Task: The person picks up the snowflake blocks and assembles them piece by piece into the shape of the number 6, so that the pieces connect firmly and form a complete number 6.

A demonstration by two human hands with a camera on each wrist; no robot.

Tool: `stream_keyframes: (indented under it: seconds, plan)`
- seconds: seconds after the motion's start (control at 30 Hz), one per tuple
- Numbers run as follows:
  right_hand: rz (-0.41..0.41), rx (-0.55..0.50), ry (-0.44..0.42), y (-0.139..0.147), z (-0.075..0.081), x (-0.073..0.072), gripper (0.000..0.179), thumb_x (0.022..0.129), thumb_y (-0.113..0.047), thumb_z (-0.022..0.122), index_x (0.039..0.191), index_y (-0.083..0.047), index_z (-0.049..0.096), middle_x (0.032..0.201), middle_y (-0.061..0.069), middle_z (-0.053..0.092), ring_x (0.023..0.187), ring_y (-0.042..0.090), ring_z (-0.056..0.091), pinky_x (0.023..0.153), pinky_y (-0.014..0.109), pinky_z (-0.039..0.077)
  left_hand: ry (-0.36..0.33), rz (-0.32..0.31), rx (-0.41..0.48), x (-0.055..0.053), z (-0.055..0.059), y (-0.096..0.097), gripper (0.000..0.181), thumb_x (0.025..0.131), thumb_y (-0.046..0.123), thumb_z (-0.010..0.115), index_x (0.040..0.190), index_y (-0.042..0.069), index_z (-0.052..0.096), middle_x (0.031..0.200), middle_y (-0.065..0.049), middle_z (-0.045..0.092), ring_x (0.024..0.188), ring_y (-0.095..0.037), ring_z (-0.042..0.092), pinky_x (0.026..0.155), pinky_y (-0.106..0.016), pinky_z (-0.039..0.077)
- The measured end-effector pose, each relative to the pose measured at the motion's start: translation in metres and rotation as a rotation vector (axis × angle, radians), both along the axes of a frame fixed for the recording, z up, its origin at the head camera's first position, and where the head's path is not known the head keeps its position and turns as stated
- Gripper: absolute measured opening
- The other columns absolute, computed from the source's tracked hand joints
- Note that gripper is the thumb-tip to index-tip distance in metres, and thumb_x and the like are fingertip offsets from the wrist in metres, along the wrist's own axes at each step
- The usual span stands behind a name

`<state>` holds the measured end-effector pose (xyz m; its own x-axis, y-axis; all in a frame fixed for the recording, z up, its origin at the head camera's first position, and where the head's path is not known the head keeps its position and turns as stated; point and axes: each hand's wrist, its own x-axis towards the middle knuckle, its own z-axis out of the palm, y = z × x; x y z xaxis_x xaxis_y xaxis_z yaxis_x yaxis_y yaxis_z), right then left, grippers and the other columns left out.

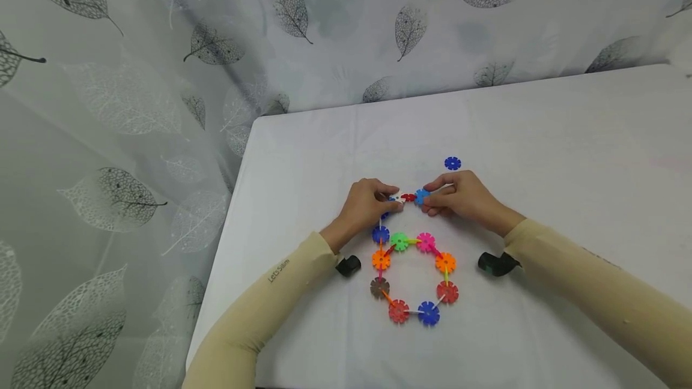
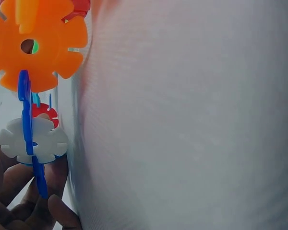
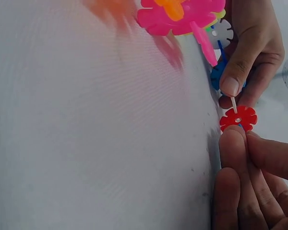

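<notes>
Thumb and fingers of my left hand (image 1: 362, 202) pinch a white notched disc (image 1: 400, 194) at the upper end of a chain of flower-shaped linking discs. A red disc (image 1: 409, 197) joins it on the right, turned nearly edge-on in the head view. Beyond the red one is a light blue disc (image 1: 421, 197), pinched between the thumb and fingers of my right hand (image 1: 464, 197). In the right wrist view the red disc (image 3: 245, 114) shows between both hands; right fingertips partly hide the blue piece. Below, the chain runs through a blue disc (image 1: 381, 235) into a closed ring.
The ring includes a green disc (image 1: 399, 241), a pink disc (image 1: 425, 242), orange, red, blue and a brown disc (image 1: 379, 287). One loose dark blue disc (image 1: 452, 163) lies beyond my right hand. A leaf-patterned curtain (image 1: 335, 29) borders the white table (image 1: 567, 155).
</notes>
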<state>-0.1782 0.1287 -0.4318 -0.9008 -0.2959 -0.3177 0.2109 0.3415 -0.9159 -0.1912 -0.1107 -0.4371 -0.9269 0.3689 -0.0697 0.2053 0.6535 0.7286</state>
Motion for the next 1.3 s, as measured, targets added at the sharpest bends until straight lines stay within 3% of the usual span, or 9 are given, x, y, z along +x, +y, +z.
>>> stream_keyframes:
  seconds: [0.57, 0.83, 1.03, 1.17, 1.3]
  plan:
    - [-0.011, -0.062, -0.089, 0.004, -0.004, -0.007, 0.042, 0.097, -0.012, 0.07, 0.131, 0.009, 0.058, 0.102, 0.018, 0.075, 0.087, 0.023, 0.075, 0.08, 0.028, 0.058, -0.007, 0.008, -0.018, -0.003, 0.002, 0.004, 0.035, 0.085, 0.025, 0.084, 0.117, 0.011, 0.078, 0.099, 0.001, 0.07, 0.082, -0.011, 0.06, 0.072, -0.023, 0.049]
    - [0.037, -0.027, -0.04, 0.005, -0.008, -0.007, 0.04, 0.097, -0.015, 0.07, 0.13, 0.004, 0.06, 0.098, 0.016, 0.076, 0.085, 0.025, 0.075, 0.078, 0.028, 0.058, -0.026, 0.02, -0.016, -0.002, 0.001, 0.0, 0.036, 0.084, 0.026, 0.086, 0.115, 0.012, 0.078, 0.096, 0.002, 0.071, 0.076, -0.009, 0.062, 0.067, -0.022, 0.051]
    - [0.082, 0.023, 0.006, 0.01, -0.007, -0.007, 0.052, 0.094, -0.024, 0.076, 0.137, -0.001, 0.059, 0.099, 0.014, 0.076, 0.085, 0.026, 0.075, 0.075, 0.03, 0.059, -0.026, 0.01, -0.018, -0.003, -0.001, -0.001, 0.037, 0.084, 0.028, 0.086, 0.117, 0.012, 0.078, 0.092, 0.003, 0.071, 0.074, -0.009, 0.062, 0.065, -0.021, 0.051]
    - [0.088, 0.051, 0.021, 0.013, -0.008, -0.006, 0.059, 0.09, -0.026, 0.079, 0.14, -0.003, 0.057, 0.1, 0.012, 0.076, 0.088, 0.024, 0.075, 0.075, 0.031, 0.06, -0.039, 0.016, -0.019, -0.004, -0.001, -0.001, 0.037, 0.084, 0.028, 0.086, 0.117, 0.013, 0.078, 0.091, 0.004, 0.07, 0.076, -0.009, 0.062, 0.067, -0.021, 0.051]
    - [0.078, 0.07, 0.042, 0.012, -0.009, -0.005, 0.054, 0.089, -0.021, 0.081, 0.135, -0.002, 0.06, 0.101, 0.013, 0.075, 0.086, 0.024, 0.074, 0.074, 0.03, 0.06, -0.044, 0.018, -0.013, -0.003, -0.002, -0.001, 0.036, 0.084, 0.028, 0.086, 0.116, 0.013, 0.078, 0.093, 0.004, 0.07, 0.078, -0.01, 0.063, 0.069, -0.021, 0.052]
